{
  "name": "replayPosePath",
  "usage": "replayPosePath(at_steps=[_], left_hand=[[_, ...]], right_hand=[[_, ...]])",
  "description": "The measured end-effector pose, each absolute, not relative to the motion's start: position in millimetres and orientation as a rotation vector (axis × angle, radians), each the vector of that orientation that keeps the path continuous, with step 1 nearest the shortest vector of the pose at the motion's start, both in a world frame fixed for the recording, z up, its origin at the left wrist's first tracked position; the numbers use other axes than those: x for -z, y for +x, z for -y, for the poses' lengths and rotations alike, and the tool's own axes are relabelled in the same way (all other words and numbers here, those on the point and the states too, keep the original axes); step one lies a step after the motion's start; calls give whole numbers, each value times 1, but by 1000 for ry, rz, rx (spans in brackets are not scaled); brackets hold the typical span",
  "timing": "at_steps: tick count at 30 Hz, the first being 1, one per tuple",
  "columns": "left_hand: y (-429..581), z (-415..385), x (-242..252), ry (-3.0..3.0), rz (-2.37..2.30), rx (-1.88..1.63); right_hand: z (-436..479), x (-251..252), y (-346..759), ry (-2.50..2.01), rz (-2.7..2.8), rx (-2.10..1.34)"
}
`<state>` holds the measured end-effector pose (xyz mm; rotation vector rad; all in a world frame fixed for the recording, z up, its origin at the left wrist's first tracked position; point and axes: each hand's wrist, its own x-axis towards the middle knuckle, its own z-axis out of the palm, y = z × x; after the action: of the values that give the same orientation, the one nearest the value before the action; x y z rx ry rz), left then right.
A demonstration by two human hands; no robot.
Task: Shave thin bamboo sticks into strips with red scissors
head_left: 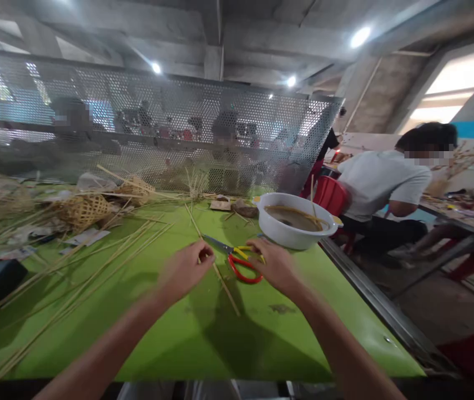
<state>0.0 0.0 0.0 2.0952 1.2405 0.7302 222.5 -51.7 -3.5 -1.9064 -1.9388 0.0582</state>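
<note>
My left hand (187,268), fingers curled and closed, is around a thin bamboo strip (227,291). The strip slants across the green table, its near end sticking out below the hand. My right hand (273,265) grips a pair of scissors (246,272) by the handles, one loop yellow and the other red. Their metal blades point left, the tips close to the strip just above my left hand. Part of the yellow loop is hidden behind my right fingers.
A white basin (293,236) of brownish water stands behind my right hand with strips in it. Long bamboo strips (107,272) and woven baskets (85,211) lie left. A perforated metal screen (157,139) backs the green table (278,344). A person in a white shirt (372,172) sits right.
</note>
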Motion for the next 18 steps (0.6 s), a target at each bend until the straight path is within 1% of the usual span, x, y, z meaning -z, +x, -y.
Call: replayPosePath(at_steps=[1, 2, 5, 7, 13, 18], left_hand=[[9, -13, 10, 2190, -1338, -603], [17, -24, 20, 2203, -1387, -563], [33, -41, 44, 2243, -1509, -496], [40, -46, 51, 2250, -1568, -468], [33, -59, 49, 2156, -1646, -439], [-2, -65, 43, 1942, -1571, -535]], right_hand=[[39, 13, 225, -1945, 1951, -47], [29, 22, 227, -1978, 1964, -36], [15, 39, 225, -2041, 1997, -22], [12, 45, 220, -2061, 1995, -21], [8, 53, 220, -2035, 1844, -124], [7, 53, 241, -1905, 1626, -419]])
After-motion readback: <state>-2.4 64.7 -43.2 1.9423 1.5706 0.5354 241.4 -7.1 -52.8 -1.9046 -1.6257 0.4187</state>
